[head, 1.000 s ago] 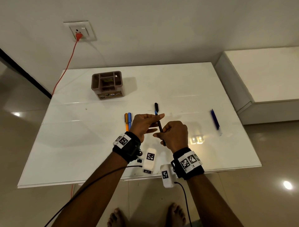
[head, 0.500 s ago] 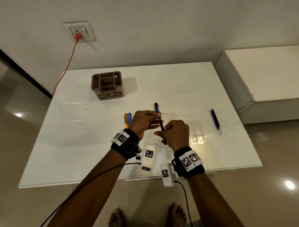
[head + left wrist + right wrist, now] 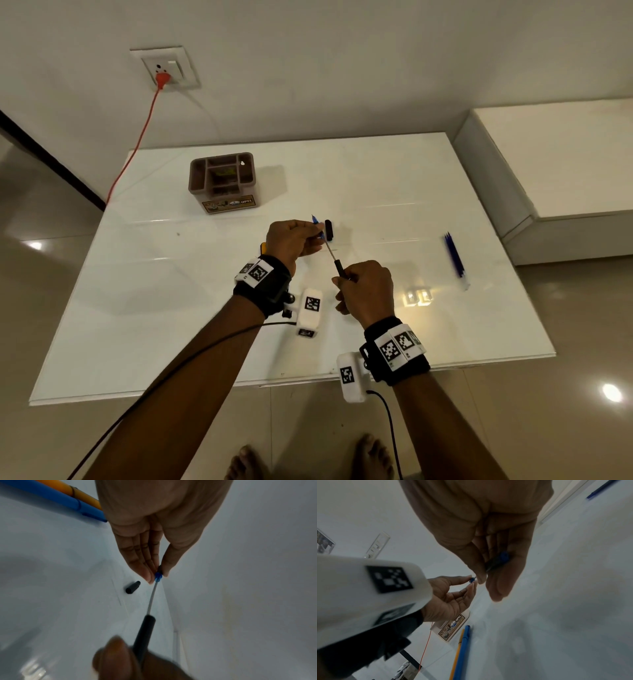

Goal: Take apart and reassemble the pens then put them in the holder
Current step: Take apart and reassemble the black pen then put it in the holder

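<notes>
My left hand (image 3: pixel 317 231) pinches the blue tip piece (image 3: pixel 158 576) of a thin refill (image 3: pixel 151 599). The refill's other end sits inside the black pen barrel (image 3: pixel 340 269), which my right hand (image 3: pixel 342 279) grips in curled fingers. In the right wrist view the barrel (image 3: pixel 498 561) shows a blue end inside the fist. A black cap (image 3: pixel 329 229) lies on the white table (image 3: pixel 376 178) just beyond my left hand. The brown pen holder (image 3: pixel 222 181) stands at the back left. A blue pen (image 3: pixel 56 497) and an orange pen (image 3: pixel 82 494) lie side by side under my left wrist.
Dark blue pens (image 3: pixel 454 257) lie near the table's right edge. An orange cable (image 3: pixel 137 137) runs from the wall socket (image 3: pixel 164 70) down past the table's back left corner. A white ledge (image 3: pixel 565 154) stands to the right.
My hands have drawn apart: the left moved up and away, the right back toward me. The thin refill now shows between the blue tip and the black barrel.
</notes>
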The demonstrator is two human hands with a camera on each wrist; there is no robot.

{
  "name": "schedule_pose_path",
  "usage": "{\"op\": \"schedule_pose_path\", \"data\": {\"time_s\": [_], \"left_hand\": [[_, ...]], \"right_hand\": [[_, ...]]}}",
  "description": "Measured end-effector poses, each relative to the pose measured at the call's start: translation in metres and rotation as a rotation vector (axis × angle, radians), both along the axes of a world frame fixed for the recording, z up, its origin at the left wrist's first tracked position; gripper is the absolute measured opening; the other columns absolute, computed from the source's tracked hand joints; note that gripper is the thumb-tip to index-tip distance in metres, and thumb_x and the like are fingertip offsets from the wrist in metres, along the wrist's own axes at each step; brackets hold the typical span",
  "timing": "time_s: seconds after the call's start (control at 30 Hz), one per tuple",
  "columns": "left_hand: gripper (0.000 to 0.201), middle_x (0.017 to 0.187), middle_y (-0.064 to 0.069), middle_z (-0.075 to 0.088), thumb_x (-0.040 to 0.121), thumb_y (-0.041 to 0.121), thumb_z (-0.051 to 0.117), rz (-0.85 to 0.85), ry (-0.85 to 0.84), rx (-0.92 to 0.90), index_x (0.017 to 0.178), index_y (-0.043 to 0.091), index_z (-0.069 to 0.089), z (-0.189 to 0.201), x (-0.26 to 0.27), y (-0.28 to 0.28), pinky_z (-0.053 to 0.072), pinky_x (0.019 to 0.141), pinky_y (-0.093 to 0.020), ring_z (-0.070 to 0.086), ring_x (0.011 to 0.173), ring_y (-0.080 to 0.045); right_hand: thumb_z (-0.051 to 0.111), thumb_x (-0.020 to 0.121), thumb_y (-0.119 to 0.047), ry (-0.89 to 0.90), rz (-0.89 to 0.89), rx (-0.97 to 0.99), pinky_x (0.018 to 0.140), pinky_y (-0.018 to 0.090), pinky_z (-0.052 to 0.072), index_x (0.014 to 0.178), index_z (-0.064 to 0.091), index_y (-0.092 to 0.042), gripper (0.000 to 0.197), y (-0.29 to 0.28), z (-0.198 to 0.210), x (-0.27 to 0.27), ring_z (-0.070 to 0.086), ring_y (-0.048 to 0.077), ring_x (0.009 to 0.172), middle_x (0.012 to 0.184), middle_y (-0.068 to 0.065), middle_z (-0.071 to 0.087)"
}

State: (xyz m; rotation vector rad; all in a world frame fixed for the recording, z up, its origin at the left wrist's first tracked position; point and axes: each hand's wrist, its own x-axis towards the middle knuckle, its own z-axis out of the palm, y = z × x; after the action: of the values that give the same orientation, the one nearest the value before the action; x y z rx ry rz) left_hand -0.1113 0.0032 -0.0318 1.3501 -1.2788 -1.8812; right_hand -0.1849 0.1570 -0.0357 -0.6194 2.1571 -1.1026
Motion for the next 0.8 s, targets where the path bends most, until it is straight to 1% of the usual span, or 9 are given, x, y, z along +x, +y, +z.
{"op": "schedule_pose_path", "data": {"time_s": [0.07, 0.13, 0.23, 0.33, 0.4, 0.47, 0.53, 0.6, 0.8], "left_hand": [[0.016, 0.082, -0.018, 0.074, 0.086, 0.009, 0.080, 0.022, -0.051, -0.007, 0.090, -0.005, 0.074, -0.002, -0.005, -0.010, 0.061, 0.056, -0.023, 0.071, 0.065, -0.023], [0.015, 0.081, -0.020, 0.073, 0.086, 0.009, 0.081, 0.012, -0.109, -0.020, 0.082, -0.003, 0.073, -0.007, -0.009, -0.018, 0.062, 0.055, -0.024, 0.070, 0.060, -0.021], [0.014, 0.081, -0.021, 0.072, 0.086, 0.005, 0.079, -0.029, -0.107, 0.068, 0.089, -0.007, 0.072, -0.012, -0.011, -0.019, 0.063, 0.056, -0.025, 0.072, 0.053, -0.018], [0.017, 0.077, -0.019, 0.071, 0.089, 0.001, 0.074, -0.045, -0.071, 0.126, 0.099, -0.012, 0.069, -0.015, -0.012, -0.014, 0.064, 0.056, -0.026, 0.073, 0.051, -0.018], [0.016, 0.076, -0.019, 0.071, 0.090, 0.001, 0.073, -0.048, -0.057, 0.118, 0.098, -0.012, 0.068, -0.017, -0.011, -0.012, 0.063, 0.055, -0.026, 0.073, 0.052, -0.019], [0.017, 0.078, -0.020, 0.072, 0.090, 0.001, 0.073, -0.053, -0.056, 0.108, 0.098, -0.013, 0.068, -0.017, -0.011, -0.011, 0.063, 0.055, -0.026, 0.074, 0.054, -0.021], [0.021, 0.082, -0.023, 0.073, 0.088, 0.001, 0.075, -0.068, -0.064, 0.098, 0.100, -0.015, 0.069, -0.018, -0.012, -0.012, 0.062, 0.056, -0.027, 0.074, 0.058, -0.023], [0.025, 0.087, -0.024, 0.074, 0.086, 0.003, 0.076, -0.099, -0.085, 0.082, 0.103, -0.016, 0.070, -0.018, -0.012, -0.013, 0.062, 0.057, -0.026, 0.074, 0.062, -0.024], [0.024, 0.094, -0.030, 0.075, 0.084, 0.000, 0.079, -0.103, -0.145, 0.029, 0.101, -0.015, 0.072, -0.018, -0.019, -0.015, 0.064, 0.061, -0.026, 0.072, 0.062, -0.024]], "right_hand": [[0.074, 0.090, -0.007, -0.030, -0.001, 0.004, 0.046, 0.037, 0.061, 0.100, 0.073, 0.004, 0.015, 0.000, -0.003, 0.000, 0.069, 0.026, 0.050, 0.072, 0.019, 0.072], [0.071, 0.092, -0.004, -0.058, -0.004, -0.009, 0.049, 0.043, 0.062, 0.111, 0.072, 0.001, 0.021, 0.000, -0.003, 0.001, 0.069, 0.030, 0.052, 0.074, 0.020, 0.071], [0.062, 0.094, 0.000, -0.062, 0.037, -0.010, 0.053, 0.048, 0.063, 0.126, 0.066, -0.009, 0.034, -0.001, -0.002, 0.001, 0.071, 0.037, 0.054, 0.078, 0.020, 0.072], [0.049, 0.088, 0.002, -0.020, 0.084, 0.036, 0.057, 0.052, 0.063, 0.119, 0.061, -0.013, 0.037, -0.005, -0.007, 0.001, 0.073, 0.036, 0.056, 0.091, 0.019, 0.072], [0.044, 0.085, 0.001, 0.052, 0.121, 0.051, 0.066, 0.052, 0.062, 0.115, 0.055, -0.012, 0.035, -0.008, -0.009, 0.002, 0.072, 0.037, 0.069, 0.091, 0.017, 0.071], [0.045, 0.089, -0.004, 0.105, 0.137, 0.063, 0.076, 0.049, 0.057, 0.115, 0.054, -0.012, 0.028, -0.010, -0.010, 0.004, 0.068, 0.038, 0.084, 0.091, 0.014, 0.069], [0.046, 0.101, -0.019, 0.135, 0.132, 0.050, 0.077, 0.048, 0.055, 0.110, 0.055, -0.013, 0.014, -0.013, -0.011, 0.004, 0.066, 0.036, 0.085, 0.088, 0.012, 0.069], [0.044, 0.105, -0.032, 0.165, 0.113, 0.039, 0.075, 0.047, 0.054, 0.105, 0.057, -0.016, 0.021, -0.016, -0.014, 0.004, 0.066, 0.035, 0.082, 0.086, 0.010, 0.070], [0.048, 0.099, -0.026, 0.171, 0.034, 0.057, 0.073, 0.044, 0.054, 0.090, 0.060, -0.015, 0.019, -0.016, -0.014, -0.001, 0.066, 0.032, 0.081, 0.082, 0.008, 0.070]]}}
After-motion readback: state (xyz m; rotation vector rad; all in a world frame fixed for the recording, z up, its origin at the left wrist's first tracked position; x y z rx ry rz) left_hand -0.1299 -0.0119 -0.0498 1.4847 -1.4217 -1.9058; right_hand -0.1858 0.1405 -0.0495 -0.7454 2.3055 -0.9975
